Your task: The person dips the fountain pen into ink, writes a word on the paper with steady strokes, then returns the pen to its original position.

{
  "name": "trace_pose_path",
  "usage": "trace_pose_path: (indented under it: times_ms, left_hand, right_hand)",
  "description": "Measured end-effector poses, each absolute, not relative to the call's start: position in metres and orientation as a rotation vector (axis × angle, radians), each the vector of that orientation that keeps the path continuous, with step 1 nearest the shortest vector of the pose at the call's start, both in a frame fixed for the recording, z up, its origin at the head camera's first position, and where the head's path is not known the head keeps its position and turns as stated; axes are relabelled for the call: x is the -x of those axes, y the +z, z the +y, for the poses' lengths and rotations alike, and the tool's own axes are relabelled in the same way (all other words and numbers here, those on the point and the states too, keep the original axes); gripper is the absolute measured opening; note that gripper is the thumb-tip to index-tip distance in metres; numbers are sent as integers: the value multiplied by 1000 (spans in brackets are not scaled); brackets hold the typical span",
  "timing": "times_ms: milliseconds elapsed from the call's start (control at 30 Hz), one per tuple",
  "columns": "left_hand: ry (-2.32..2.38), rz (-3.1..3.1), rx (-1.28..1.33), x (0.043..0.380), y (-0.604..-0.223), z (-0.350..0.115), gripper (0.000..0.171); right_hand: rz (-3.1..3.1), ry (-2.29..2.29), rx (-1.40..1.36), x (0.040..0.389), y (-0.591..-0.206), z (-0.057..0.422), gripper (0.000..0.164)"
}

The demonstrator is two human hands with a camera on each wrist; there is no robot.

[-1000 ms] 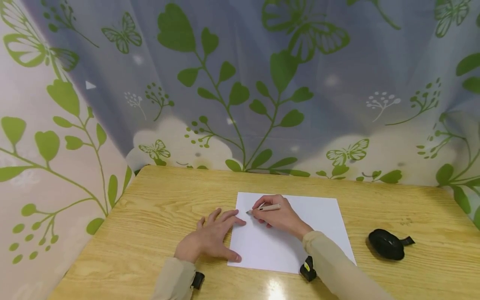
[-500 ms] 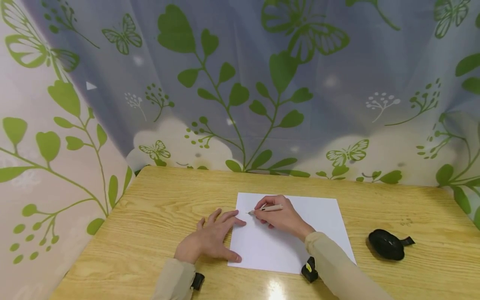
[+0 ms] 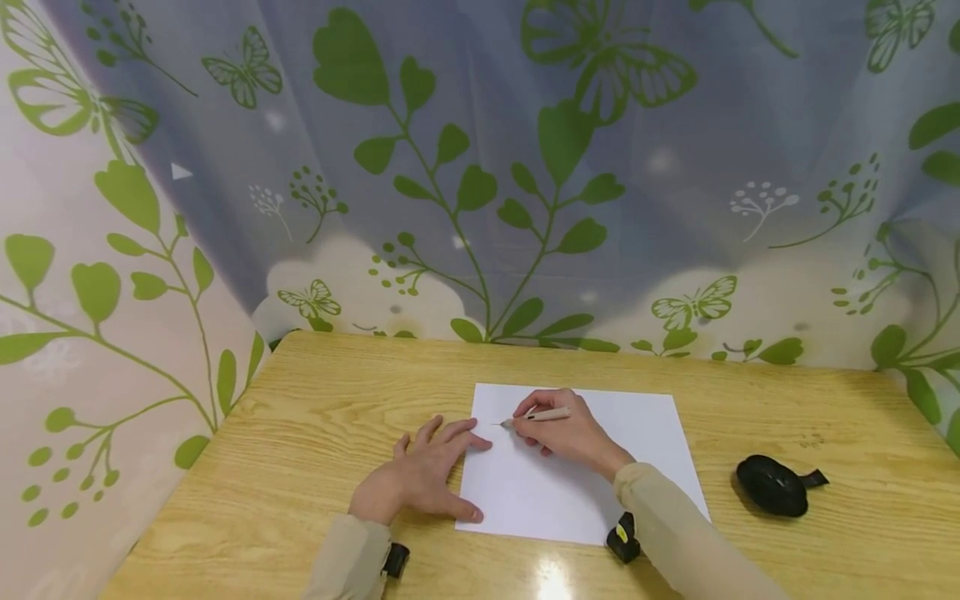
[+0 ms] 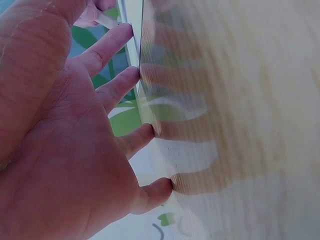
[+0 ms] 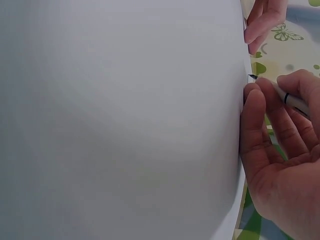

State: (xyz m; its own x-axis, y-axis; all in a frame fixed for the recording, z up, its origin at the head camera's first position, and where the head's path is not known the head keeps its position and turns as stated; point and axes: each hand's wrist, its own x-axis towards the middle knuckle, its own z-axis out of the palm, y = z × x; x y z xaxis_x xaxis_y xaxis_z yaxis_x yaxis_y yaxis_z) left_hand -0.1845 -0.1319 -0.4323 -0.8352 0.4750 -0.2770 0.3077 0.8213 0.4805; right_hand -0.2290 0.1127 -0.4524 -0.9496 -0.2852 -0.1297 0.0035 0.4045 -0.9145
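A white sheet of paper (image 3: pixel 547 492) lies on the wooden table, with a short thin line near its upper left. Between thumb and fingers my right hand (image 3: pixel 562 432) pinches a light-coloured pen (image 3: pixel 551 414), its dark tip at the right end of that line. The right wrist view shows the pen (image 5: pixel 296 104) tilted, and the side of my right hand (image 5: pixel 280 150) resting on the paper. My left hand (image 3: pixel 423 475) lies spread at the paper's left edge, thumb and index finger on the sheet. In the left wrist view, fingertips (image 4: pixel 161 189) touch the tabletop.
To the right of the paper, a black oval object (image 3: pixel 772 486) with a short strap lies on the wooden table (image 3: pixel 337 392). A curtain (image 3: pixel 480 208) with green leaves and butterflies hangs behind the table's far edge. Black wrist devices show at both sleeves.
My right hand and the pen have slid slightly to the right, and a short thin line now shows left of the tip. The left hand has stayed in place.
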Motion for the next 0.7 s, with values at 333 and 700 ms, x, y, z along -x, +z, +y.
trace_pose_path:
  times_ms: [333,700]
  left_hand:
    - [609,2610,-588,184,-431,-132,81]
    - [594,2628,-593,184,-432,-131,81]
  right_hand:
    - [2419,-1557,219,228,-452,117,8]
    - [2414,-1572,226,226,-452,123,11]
